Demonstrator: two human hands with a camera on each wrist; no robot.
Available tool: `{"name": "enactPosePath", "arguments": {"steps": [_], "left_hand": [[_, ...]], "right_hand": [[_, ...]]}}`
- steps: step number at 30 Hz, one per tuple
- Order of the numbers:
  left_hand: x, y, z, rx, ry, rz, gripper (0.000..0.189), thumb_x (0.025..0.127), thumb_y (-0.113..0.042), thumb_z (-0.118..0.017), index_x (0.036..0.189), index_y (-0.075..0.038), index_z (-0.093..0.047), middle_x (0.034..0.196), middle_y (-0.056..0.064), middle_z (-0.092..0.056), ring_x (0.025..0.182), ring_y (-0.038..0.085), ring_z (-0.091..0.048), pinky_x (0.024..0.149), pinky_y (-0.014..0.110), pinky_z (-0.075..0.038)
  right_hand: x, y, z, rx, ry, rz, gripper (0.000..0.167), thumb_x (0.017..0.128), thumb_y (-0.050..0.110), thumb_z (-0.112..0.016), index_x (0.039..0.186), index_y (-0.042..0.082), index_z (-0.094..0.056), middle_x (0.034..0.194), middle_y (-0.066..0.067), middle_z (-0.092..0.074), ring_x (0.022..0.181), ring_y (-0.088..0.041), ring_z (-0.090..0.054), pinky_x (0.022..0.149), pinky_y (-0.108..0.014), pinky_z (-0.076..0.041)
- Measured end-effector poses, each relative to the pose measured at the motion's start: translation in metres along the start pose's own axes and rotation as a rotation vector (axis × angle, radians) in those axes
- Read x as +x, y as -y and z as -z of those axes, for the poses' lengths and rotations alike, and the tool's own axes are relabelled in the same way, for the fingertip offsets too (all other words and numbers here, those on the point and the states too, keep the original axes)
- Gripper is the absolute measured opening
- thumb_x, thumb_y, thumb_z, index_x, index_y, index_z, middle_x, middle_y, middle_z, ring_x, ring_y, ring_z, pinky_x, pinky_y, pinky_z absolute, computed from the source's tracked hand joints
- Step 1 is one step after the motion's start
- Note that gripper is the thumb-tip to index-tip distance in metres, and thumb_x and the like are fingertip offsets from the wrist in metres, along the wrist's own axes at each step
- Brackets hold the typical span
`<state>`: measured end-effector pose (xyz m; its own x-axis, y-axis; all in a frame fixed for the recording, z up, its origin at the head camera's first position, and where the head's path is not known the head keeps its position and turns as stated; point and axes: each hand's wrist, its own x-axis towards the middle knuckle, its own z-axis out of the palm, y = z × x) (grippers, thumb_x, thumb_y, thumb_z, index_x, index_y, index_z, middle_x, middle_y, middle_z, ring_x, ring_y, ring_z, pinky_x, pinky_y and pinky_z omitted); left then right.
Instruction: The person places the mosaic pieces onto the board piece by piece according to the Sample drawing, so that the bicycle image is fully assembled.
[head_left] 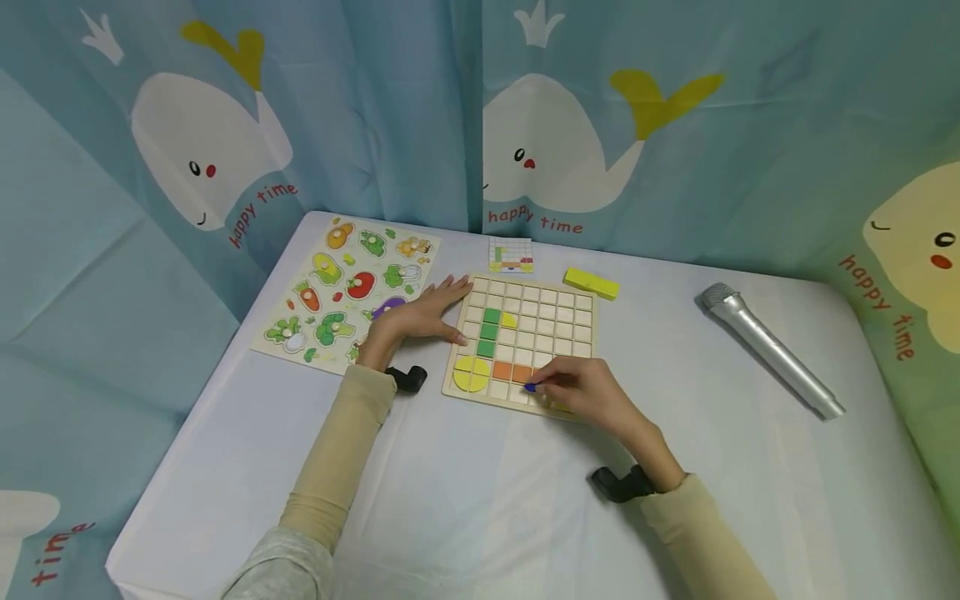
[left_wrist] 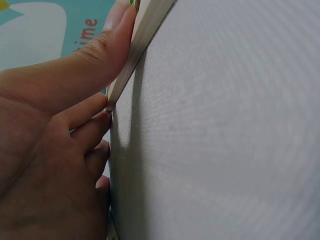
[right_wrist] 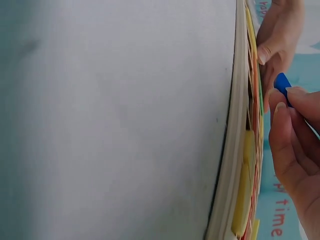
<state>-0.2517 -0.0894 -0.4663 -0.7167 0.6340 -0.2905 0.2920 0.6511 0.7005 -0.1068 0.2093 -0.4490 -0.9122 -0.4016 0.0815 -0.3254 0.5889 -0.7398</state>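
My right hand (head_left: 581, 390) pinches a small blue puzzle piece (head_left: 531, 387) between thumb and fingertips, over the lower part of a wooden grid board (head_left: 562, 327). In the right wrist view the blue piece shows a curved edge, raised above the board's face. My left hand (head_left: 429, 315) lies at the board's left side, fingers spread and fairly straight, the thumb on its edge. On the grid are a column of green squares (head_left: 488, 332), a yellow piece (head_left: 508, 320), orange squares (head_left: 512, 372) and a yellow circle (head_left: 471, 374). My right hand hides the lower right cells.
A pattern card (head_left: 511, 255) lies behind the board, with a yellow block (head_left: 591, 283) to its right. A vegetable puzzle board (head_left: 335, 271) lies at the left, partly under the left forearm. Far right lies a silver microphone (head_left: 772, 350). Printed curtains (head_left: 420, 108) border the table.
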Motion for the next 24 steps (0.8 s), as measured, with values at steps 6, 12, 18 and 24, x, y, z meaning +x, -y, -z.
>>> {"name": "enactPosePath", "arguments": {"steps": [6,12,18,24], "left_hand": [[0.0,-0.001,0.0,0.004,0.001,0.004,0.107,0.087,-0.031,-0.082,0.167,-0.017,-0.011,0.175,-0.001,0.001,0.161,0.022,0.011,0.13,0.043,0.01],[0.0,-0.001,0.0,0.004,-0.001,0.002,0.107,0.088,-0.031,-0.082,0.167,-0.016,-0.011,0.175,0.0,0.0,0.161,0.023,0.011,0.13,0.044,0.01],[0.002,-0.001,-0.001,0.005,0.004,0.004,0.106,0.089,-0.033,-0.081,0.167,-0.017,-0.011,0.175,0.0,0.0,0.161,0.023,0.01,0.13,0.045,0.009],[0.002,0.002,-0.001,0.013,0.001,-0.001,0.106,0.089,-0.033,-0.081,0.167,-0.016,-0.012,0.175,0.0,-0.001,0.161,0.023,0.01,0.13,0.045,0.008]], "right_hand": [[0.006,0.002,-0.008,0.012,0.01,0.014,0.012,0.086,-0.005,-0.077,0.092,0.004,-0.08,0.094,-0.006,-0.078,0.083,-0.017,-0.073,0.077,-0.023,-0.06],[0.009,0.006,-0.011,0.027,0.047,-0.006,0.011,0.087,-0.004,-0.077,0.094,0.004,-0.08,0.096,-0.006,-0.078,0.085,-0.015,-0.073,0.077,-0.023,-0.06],[0.01,0.004,-0.013,0.0,0.082,-0.001,0.011,0.088,-0.001,-0.078,0.096,0.005,-0.079,0.097,-0.005,-0.077,0.087,-0.015,-0.072,0.079,-0.025,-0.06],[0.012,0.006,-0.015,-0.028,0.059,0.041,0.012,0.086,-0.001,-0.08,0.096,0.005,-0.078,0.095,-0.004,-0.075,0.083,-0.013,-0.069,0.074,-0.024,-0.059]]}}
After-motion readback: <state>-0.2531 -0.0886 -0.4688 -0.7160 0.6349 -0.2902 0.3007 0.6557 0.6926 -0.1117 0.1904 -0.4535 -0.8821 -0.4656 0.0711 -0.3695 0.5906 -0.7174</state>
